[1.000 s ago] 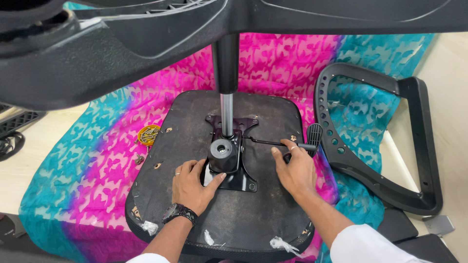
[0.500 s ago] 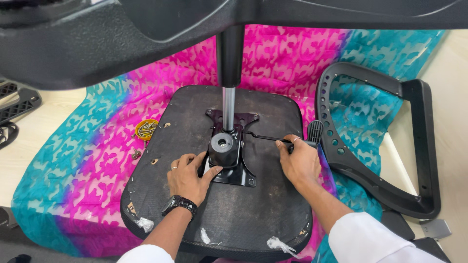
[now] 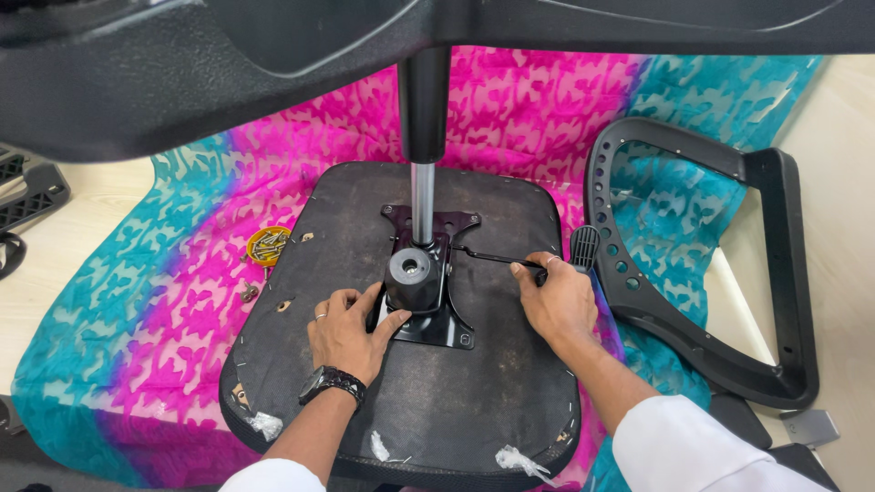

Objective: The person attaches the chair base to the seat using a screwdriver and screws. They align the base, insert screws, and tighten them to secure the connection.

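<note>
Chair mechanism handled on an upturned seat base.

The black metal mechanism plate (image 3: 427, 301) is seen in the middle of the dark seat underside (image 3: 365, 401), which lies on a pink and turquoise cloth (image 3: 137, 337). The left hand (image 3: 349, 333) is pressed flat against the plate's knob, fingers spread; the right hand (image 3: 558, 299) is closed around the lever (image 3: 497, 258). A yellow dish of screws (image 3: 268, 244) is set beside the seat.

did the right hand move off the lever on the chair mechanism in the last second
No. The right hand keeps its grip on the thin black lever, at the same spot relative to the metal mechanism plate bolted to the upturned seat base.
</note>
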